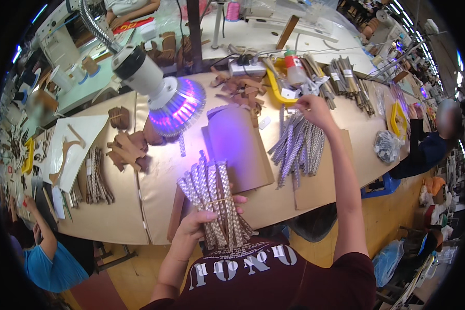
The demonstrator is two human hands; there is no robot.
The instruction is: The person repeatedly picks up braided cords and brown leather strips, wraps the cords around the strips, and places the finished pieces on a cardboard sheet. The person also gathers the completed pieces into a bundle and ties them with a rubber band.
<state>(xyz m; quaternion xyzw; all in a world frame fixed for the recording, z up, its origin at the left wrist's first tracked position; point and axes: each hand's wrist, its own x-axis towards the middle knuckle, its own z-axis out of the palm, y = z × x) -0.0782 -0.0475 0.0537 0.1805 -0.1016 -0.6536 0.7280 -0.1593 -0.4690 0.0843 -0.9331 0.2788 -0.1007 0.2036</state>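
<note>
My left hand is closed around a bundle of shiny braided straps, held upright in front of my chest with a thin band round its middle. My right hand reaches forward to the near end of a yellow tray. Its fingertips are pinched together, and what they hold, if anything, is too small to make out. Just nearer than that hand, a loose pile of grey-silver braided straps lies on the table. A brown curved board sits between that pile and the bundle.
A lit lamp hangs low over the table. Brown leather pieces lie at left, others farther back. A red-capped bottle stands by the tray; strap bundles lie far right. Co-workers sit at both sides.
</note>
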